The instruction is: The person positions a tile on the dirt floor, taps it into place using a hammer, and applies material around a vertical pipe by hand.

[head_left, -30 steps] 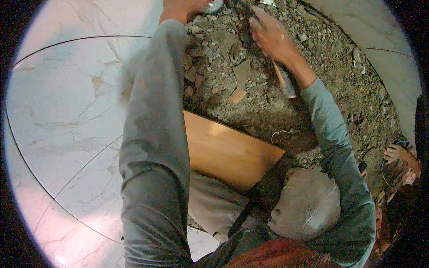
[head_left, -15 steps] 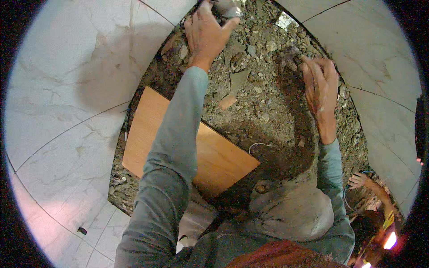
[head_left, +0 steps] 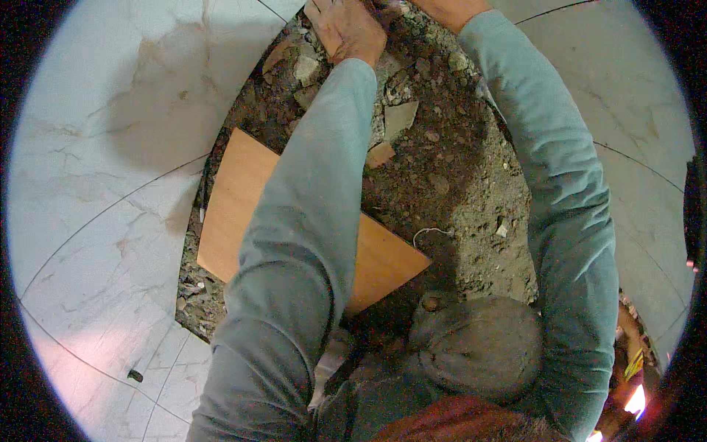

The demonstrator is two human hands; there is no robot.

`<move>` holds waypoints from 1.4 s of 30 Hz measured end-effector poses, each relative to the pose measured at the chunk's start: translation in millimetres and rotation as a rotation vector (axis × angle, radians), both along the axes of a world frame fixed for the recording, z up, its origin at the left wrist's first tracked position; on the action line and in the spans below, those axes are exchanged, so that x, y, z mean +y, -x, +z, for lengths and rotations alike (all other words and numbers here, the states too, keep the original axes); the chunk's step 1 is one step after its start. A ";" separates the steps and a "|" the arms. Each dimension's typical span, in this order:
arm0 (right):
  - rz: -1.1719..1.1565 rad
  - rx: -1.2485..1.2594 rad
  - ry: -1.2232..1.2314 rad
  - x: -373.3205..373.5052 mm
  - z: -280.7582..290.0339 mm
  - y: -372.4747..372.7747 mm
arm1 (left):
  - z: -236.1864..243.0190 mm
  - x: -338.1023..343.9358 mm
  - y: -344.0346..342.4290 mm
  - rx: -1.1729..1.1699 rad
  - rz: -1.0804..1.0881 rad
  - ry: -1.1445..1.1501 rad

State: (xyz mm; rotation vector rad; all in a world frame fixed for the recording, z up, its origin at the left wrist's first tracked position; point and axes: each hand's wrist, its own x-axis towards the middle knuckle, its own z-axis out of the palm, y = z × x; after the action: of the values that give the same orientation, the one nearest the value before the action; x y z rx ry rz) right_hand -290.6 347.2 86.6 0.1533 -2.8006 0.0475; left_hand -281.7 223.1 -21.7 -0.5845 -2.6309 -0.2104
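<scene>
My left hand (head_left: 345,31) reaches to the top edge of the view, over the far end of a strip of soil and rubble (head_left: 434,162). Its fingertips run out of the picture, so whatever they hold or touch is hidden. To its right, my right hand (head_left: 455,9) shows only its back and wrist along the same edge, with the fingers cut off. Close below the left hand lie a pale stone chunk (head_left: 305,68) and a flat grey-green tile shard (head_left: 400,120). A smaller tan fragment (head_left: 380,155) lies just nearer.
A flat wooden board (head_left: 234,199) lies on the rubble under my left forearm. A thin white cord (head_left: 433,230) curls by its right corner. Marbled floor tiles (head_left: 132,96) border the pit on both sides. My bent knee (head_left: 479,346) is at the near end; a bright light (head_left: 635,399) glows lower right.
My right hand has swung from the right side of the rubble up to the top edge. My left hand has shifted slightly up; the grey-white lump in it has left view. Another person's hand is now hidden.
</scene>
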 end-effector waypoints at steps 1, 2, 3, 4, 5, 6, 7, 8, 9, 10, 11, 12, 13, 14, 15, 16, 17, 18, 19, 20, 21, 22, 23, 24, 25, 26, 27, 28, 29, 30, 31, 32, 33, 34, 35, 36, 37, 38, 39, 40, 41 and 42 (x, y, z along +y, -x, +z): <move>-0.007 -0.003 0.010 1.2 -1.2 1.7 | 4.3 0.6 1.3 -0.018 -0.002 -0.023; -0.009 -0.007 0.024 3.3 -2.1 3.0 | 9.4 1.2 1.0 -0.036 0.001 -0.042; -0.003 -0.003 0.027 5.0 -3.0 4.3 | 14.8 1.4 1.1 -0.032 0.007 -0.039; 0.026 0.034 0.025 6.4 -4.3 5.7 | 20.4 1.4 1.4 -0.139 0.005 -0.031; 0.054 0.071 0.022 8.4 -5.3 6.8 | 25.3 2.4 1.5 -0.247 0.002 -0.024; 0.054 0.070 0.028 9.3 -6.7 7.3 | 29.3 3.1 1.2 -0.248 0.004 -0.019; 0.058 0.075 0.054 10.9 -7.8 7.3 | 31.9 4.4 1.1 -0.365 0.025 -0.081; 0.062 0.085 0.077 11.2 -9.1 6.1 | 33.3 5.9 1.2 -0.477 0.046 -0.146; 0.062 0.084 0.080 11.5 -10.3 4.4 | 33.1 5.5 1.3 -0.477 0.047 -0.143; 0.067 0.073 0.102 11.5 -10.9 2.0 | 32.1 4.9 2.2 -0.404 0.009 -0.117; 0.073 0.059 0.124 10.8 -11.6 -0.6 | 29.7 4.6 2.7 -0.334 -0.028 -0.092; 0.074 0.055 0.127 10.4 -11.5 -2.7 | 26.8 4.3 3.4 -0.337 -0.026 -0.090; 0.081 0.087 0.109 9.9 -11.1 -4.7 | 23.8 4.1 4.5 -0.326 -0.021 -0.124; 0.086 0.117 0.092 10.9 -10.0 -4.9 | 20.9 4.2 5.4 -0.317 -0.016 -0.156; 0.086 0.118 0.095 12.4 -8.0 -4.5 | 19.3 3.5 6.1 -0.316 -0.016 -0.154; 0.081 0.093 0.087 15.5 -6.2 -2.4 | 18.5 2.6 7.3 -0.210 -0.088 -0.196; 0.074 0.066 0.079 19.0 -3.8 0.1 | 19.0 2.2 6.9 -0.106 -0.161 -0.237; 0.073 0.072 0.078 25.1 -1.5 5.5 | 20.3 3.4 7.1 -0.100 -0.163 -0.237; 0.105 0.036 0.135 31.8 1.3 11.2 | 22.8 4.1 6.1 -0.183 -0.077 -0.139; 0.133 -0.018 0.196 38.2 1.0 15.1 | 24.5 4.9 2.1 -0.285 0.007 -0.037; 0.130 -0.023 0.132 44.5 1.2 19.7 | 27.8 5.5 0.1 -0.264 -0.017 -0.112; 0.137 -0.012 0.125 47.8 -0.9 21.7 | 31.7 6.5 0.3 -0.252 -0.013 -0.119; 0.157 0.034 0.186 50.5 -3.3 22.8 | 35.1 6.7 -1.5 -0.271 -0.005 -0.112; 0.171 0.081 0.247 51.8 -6.4 22.5 | 37.6 7.4 -3.2 -0.289 -0.004 -0.105; 0.095 0.095 0.203 51.5 -10.2 20.9 | 39.7 8.3 -3.5 -0.417 0.064 -0.148; 0.091 0.104 0.202 51.0 -12.8 19.7 | 40.6 8.1 -2.7 -0.409 0.059 -0.147; 0.067 0.122 0.209 48.8 -15.6 16.6 | 40.7 7.4 -3.4 -0.337 0.014 -0.080; 0.044 0.140 0.215 47.1 -16.9 14.4 | 39.3 6.2 -3.7 -0.265 -0.031 -0.014; 0.040 0.141 0.220 45.0 -17.3 11.6 | 37.6 5.5 -3.3 -0.249 -0.066 0.018; 0.020 0.147 0.200 43.5 -16.7 9.5 | 34.9 4.7 -3.2 -0.257 -0.069 0.027; 0.002 0.157 0.176 42.3 -14.9 7.5 | 32.5 4.4 -2.7 -0.253 -0.079 -0.014; -0.001 0.158 0.178 41.1 -13.0 5.7 | 29.9 4.3 -1.8 -0.246 -0.088 -0.058; 0.012 0.175 0.217 40.3 -10.3 4.2 | 27.5 4.2 -1.1 -0.244 -0.085 -0.061; 0.028 0.193 0.255 39.3 -8.0 2.9 | 25.4 4.4 -0.5 -0.156 -0.088 0.023; 0.030 0.192 0.248 38.6 -5.8 2.1 | 23.1 5.1 -0.9 -0.069 -0.096 0.105; -0.024 0.125 0.208 38.0 -4.0 1.6 | 21.5 5.8 -0.4 -0.060 -0.101 0.093; -0.080 0.057 0.170 37.3 -2.5 1.7 | 19.9 5.3 0.0 -0.072 -0.101 0.084; -0.082 0.064 0.164 37.0 -1.3 1.1 | 18.8 3.8 -0.3 -0.085 -0.097 0.078; -0.071 0.026 0.209 36.2 -0.6 1.1 | 17.5 0.8 -1.5 -0.014 -0.102 0.059; -0.065 -0.015 0.259 36.0 -0.4 0.2 | 16.4 -2.4 -1.6 -0.014 -0.103 0.058; -0.047 0.078 0.208 35.7 -0.5 0.7 | 15.8 -7.5 -3.6 0.003 -0.124 0.090; -0.057 0.078 0.215 36.0 -0.7 0.1 | 15.6 -12.9 -4.5 0.023 -0.147 0.124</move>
State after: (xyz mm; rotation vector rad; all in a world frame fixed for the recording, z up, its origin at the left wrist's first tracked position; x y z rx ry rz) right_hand -290.8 383.1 85.8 0.0233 -2.6975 0.3208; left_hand -277.2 210.2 -6.1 -0.8185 -2.5939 -0.0843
